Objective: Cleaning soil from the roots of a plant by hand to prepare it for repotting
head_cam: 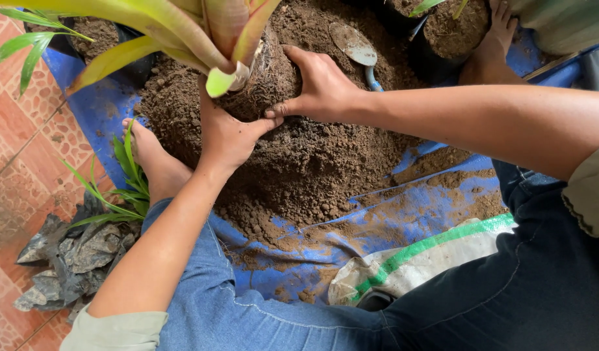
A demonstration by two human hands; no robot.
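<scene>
A seated person in blue denim leans over a mound of dark brown loose soil [299, 162] heaped on a blue plastic tarp [384, 221]. On the mound's top rests a plant's tangled brown root ball [264, 81], yellow-green leaves above. The left hand [225, 133] and right hand [319, 88] clasp it from either side, fingers wrapped closed around it. Behind the mound lies a small metal trowel [355, 45]. They seem to be loosening the roots, which calls for gentle pressure.
</scene>
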